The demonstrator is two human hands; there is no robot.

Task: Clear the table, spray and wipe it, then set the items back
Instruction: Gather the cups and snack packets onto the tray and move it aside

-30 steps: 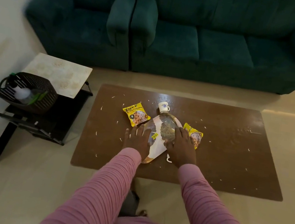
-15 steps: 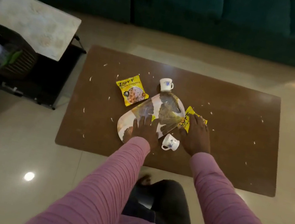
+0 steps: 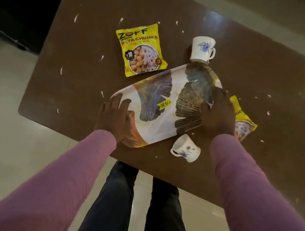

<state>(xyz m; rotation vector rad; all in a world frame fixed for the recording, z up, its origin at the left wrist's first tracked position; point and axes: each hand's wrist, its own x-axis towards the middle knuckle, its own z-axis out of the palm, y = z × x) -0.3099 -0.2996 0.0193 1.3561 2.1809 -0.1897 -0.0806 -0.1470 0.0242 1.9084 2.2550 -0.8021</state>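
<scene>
Right hand (image 3: 218, 114) moved off packet (image 3: 245, 119) onto far end of tray (image 3: 156, 125), now gripping it; left hand (image 3: 114, 117) grips near end. Tipped cup (image 3: 185, 150) lies just beside right wrist.

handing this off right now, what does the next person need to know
Left hand grips the tray at its near-left end; right hand holds its right edge.
On the table: upright cup at the tray's far end, tipped cup by the tray's near edge, soya chunks packet left of the upright cup, second packet partly under the right hand, white scraps scattered about.
Done: nothing set aside yet.
Left: take off tray, cups and packets; spray, wipe, put everything back.
</scene>
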